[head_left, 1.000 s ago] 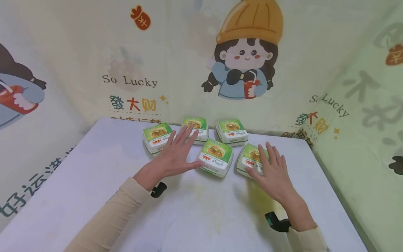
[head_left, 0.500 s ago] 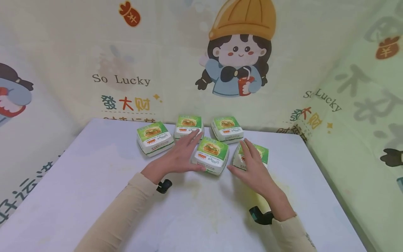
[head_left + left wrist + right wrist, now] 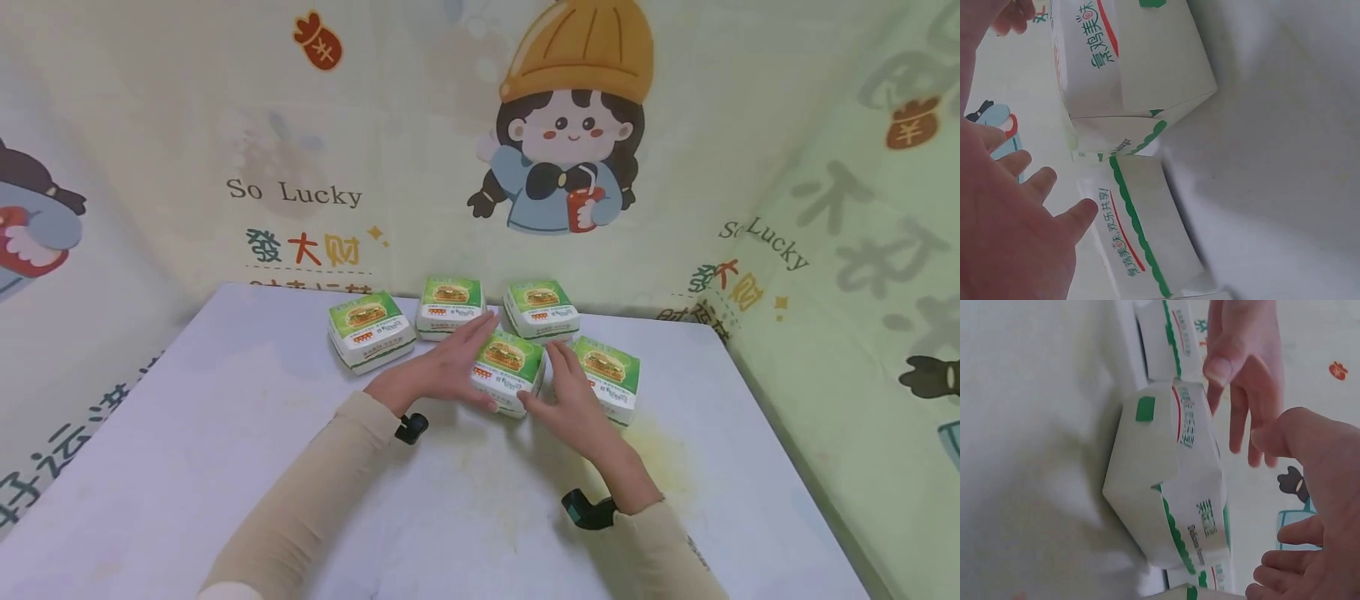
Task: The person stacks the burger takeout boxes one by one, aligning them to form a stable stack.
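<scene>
Several white-and-green burger boxes stand on the white table. In the head view my two hands flank the front middle burger box (image 3: pixel 510 354). My left hand (image 3: pixel 442 367) is at its left side, fingers extended toward its back edge and thumb near its front. My right hand (image 3: pixel 573 408) is at its right side, fingers reaching into the gap beside the front right burger box (image 3: pixel 611 371). Both wrist views show the fingers spread, with the left hand (image 3: pixel 1010 219) and right hand (image 3: pixel 1329 500) not wrapped round any box. The middle box (image 3: pixel 1160 450) rests on the table.
Behind stand the back left burger box (image 3: pixel 453 296) and back right burger box (image 3: pixel 542 296); another burger box (image 3: pixel 367 321) sits at the far left. A printed cloth backdrop (image 3: pixel 420 167) rises right behind the table (image 3: pixel 465 517) and along both sides.
Both hands have come closer together around the front middle box. The left moved right, off the back and left boxes; the right moved left, off the front right box. The boxes appear in place.
</scene>
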{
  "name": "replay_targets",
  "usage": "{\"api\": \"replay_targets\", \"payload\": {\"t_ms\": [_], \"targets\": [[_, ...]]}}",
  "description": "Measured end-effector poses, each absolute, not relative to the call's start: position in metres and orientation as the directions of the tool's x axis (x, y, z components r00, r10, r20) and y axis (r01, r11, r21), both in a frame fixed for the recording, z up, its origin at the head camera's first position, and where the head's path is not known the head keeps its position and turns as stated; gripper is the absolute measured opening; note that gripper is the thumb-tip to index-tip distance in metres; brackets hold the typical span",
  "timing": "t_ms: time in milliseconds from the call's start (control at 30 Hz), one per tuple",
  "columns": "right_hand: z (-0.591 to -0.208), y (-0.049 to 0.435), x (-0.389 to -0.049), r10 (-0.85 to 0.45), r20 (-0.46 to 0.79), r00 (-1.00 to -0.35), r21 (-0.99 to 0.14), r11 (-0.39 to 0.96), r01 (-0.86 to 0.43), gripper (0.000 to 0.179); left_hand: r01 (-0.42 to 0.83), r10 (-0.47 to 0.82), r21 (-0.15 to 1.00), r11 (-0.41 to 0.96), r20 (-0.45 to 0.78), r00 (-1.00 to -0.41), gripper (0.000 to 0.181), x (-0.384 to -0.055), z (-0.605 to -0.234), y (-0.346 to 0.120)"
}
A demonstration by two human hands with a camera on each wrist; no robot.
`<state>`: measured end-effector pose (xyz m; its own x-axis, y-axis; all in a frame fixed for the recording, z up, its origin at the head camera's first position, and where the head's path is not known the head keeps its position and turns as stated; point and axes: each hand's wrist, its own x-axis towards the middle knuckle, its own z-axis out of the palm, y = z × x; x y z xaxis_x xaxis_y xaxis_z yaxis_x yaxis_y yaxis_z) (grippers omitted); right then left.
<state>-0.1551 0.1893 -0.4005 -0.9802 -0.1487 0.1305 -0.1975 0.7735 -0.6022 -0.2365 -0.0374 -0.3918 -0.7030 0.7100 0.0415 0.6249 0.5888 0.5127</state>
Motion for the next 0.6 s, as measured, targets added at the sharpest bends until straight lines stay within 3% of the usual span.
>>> {"api": "replay_targets", "payload": {"t_ms": [233,600], "targets": [[-0.403,0.177,-0.159,-0.168,0.105,-0.980,-0.621,0.759,-0.197,0.091,0.685,0.753,0.436,0.583,0.028,-0.658,0.133,-0.245,-0.391,-0.027],[-0.414,0.168,-0.168,-0.121,0.055,-0.991,-0.596,0.793,-0.130,0.097,0.690,0.757,0.397,0.605,-0.019,-0.653,0.127,-0.250,-0.394,-0.022]]}}
